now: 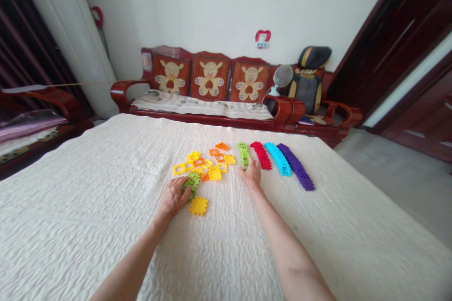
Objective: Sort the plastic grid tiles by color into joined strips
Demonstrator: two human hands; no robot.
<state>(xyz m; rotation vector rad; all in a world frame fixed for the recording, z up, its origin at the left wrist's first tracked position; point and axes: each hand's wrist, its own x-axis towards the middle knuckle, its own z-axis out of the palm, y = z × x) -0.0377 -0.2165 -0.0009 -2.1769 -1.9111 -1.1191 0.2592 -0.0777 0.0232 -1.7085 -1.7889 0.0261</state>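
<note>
My left hand (175, 195) is closed on green interlocking tiles (193, 180), its fingers over their left side. Just in front of that hand lies a single yellow notched tile (198, 206). My right hand (252, 175) is at the near end of a row of overlapping green tiles (243, 150), thumb and fingers closed around the end tile, which they partly hide. Right of it run a red row (261, 154), a light blue row (278, 158) and a purple row (295, 166). Between my hands, loose yellow tiles (214, 173) and orange tiles (222, 146) lie in a scattered pile.
A cream quilted cover (106, 225) spreads under everything. Beyond its far edge stands a dark red wooden sofa (208, 120) with bear cushions (211, 77). A small fan (283, 76) and a massage seat pad (306, 89) are at the back right.
</note>
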